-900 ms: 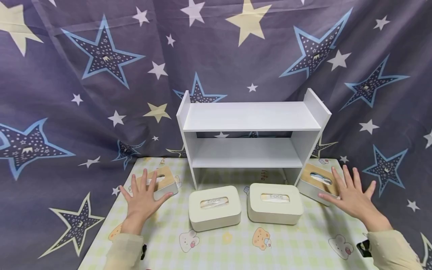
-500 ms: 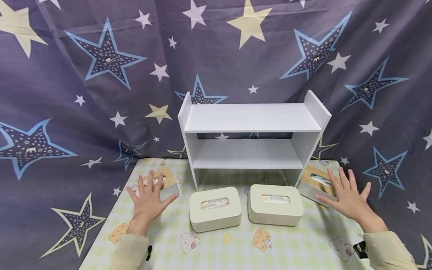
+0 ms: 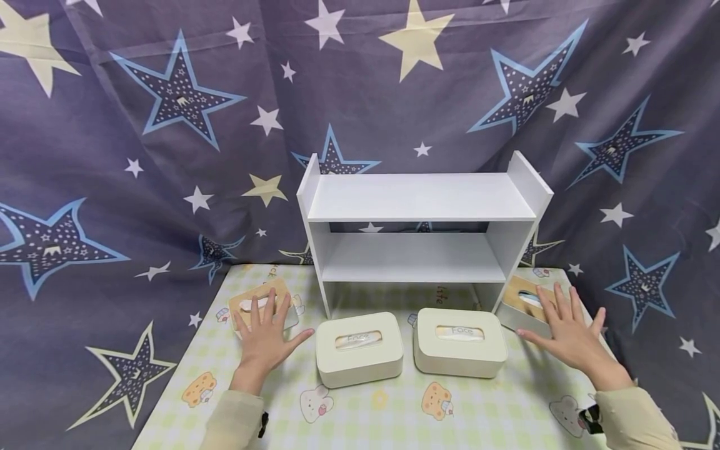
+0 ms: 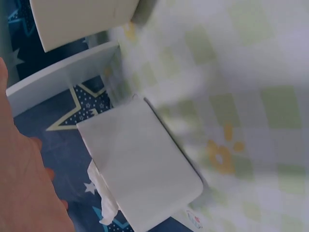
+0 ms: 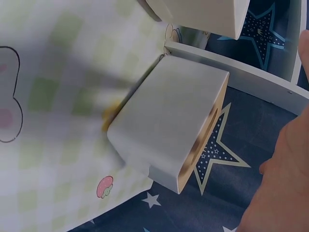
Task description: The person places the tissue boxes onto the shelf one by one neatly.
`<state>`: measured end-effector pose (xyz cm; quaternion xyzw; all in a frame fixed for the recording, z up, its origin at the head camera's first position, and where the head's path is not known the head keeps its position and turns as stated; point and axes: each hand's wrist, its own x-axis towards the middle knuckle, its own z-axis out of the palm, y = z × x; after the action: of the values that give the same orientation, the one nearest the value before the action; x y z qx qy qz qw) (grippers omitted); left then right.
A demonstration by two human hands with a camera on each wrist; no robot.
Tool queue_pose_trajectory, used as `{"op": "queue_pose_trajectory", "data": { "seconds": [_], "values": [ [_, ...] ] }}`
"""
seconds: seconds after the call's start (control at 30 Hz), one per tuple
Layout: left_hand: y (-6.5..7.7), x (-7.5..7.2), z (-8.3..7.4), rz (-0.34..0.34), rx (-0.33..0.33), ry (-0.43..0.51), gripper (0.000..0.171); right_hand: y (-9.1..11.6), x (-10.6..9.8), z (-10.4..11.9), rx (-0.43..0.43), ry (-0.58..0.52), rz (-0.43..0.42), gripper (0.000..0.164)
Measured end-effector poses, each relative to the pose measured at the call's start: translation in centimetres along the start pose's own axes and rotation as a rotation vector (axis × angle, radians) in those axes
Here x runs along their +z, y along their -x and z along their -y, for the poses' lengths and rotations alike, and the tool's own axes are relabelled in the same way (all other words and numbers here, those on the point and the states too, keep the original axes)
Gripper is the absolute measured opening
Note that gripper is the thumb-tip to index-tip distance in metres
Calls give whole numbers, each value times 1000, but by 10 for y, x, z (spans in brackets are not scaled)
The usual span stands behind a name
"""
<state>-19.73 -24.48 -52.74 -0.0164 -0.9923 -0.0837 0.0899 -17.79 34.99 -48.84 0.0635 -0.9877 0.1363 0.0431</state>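
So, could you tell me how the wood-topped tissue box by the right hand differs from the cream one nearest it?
The wood-topped tissue box is tan on top; the cream tissue box is cream there. In the head view, the wood-topped tissue box sits angled and partly hidden by the right hand, while the cream tissue box faces nearly straight forward, uncovered. Both have a top opening and rest on the checked tablecloth.

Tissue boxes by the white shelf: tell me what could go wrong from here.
The left hand, close to the left cream tissue box, might knock it in passing. By the right hand, a wood-topped tissue box stands close to the white shelf; pushing it could bump the shelf.
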Motion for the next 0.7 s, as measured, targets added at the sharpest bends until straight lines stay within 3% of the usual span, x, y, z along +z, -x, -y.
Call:
{"op": "queue_pose_trajectory", "data": {
  "seconds": [0.7],
  "values": [
    [6,13,-21,39,40,46,101,0,14,12,-30,-52,-15,103]
  ]
}}
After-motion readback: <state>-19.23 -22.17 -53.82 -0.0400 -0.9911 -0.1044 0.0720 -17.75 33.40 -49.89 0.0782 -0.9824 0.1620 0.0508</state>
